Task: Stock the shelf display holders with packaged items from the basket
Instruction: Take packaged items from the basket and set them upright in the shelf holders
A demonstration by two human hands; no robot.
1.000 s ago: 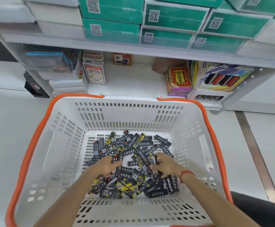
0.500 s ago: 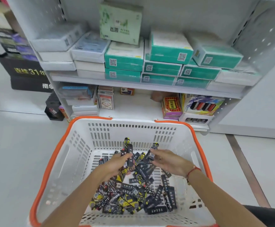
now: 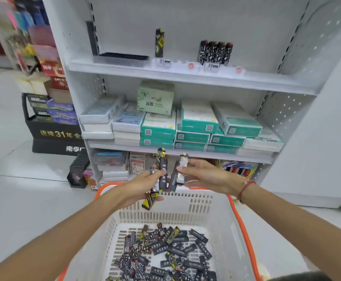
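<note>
Between my two raised hands sits a small fan of packaged items that lay in the basket [image 3: 244, 218] a second ago; both hands were down among the pile then, and now they are up over its far rim. My left hand [image 3: 145, 184] grips a bunch of the slim black packs [image 3: 161, 175], fingers curled round them, with one yellow-and-black pack [image 3: 150, 198] hanging out below the palm. My right hand [image 3: 204, 176] pinches another pack or two [image 3: 180, 169] at the fingertips, just beside the left bunch; whether the two bunches touch I cannot tell. Well below my hands, the rest of the pile [image 3: 165, 252] lies on the basket floor, so most of the stock is not yet placed. Above and beyond my hands, the top shelf's display holders [image 3: 187, 66] carry only one upright pack [image 3: 159, 43] and a short row of four [image 3: 216, 51]. I judge the picking step done; next comes sorting these by pattern and lifting them to the matching slots.
</note>
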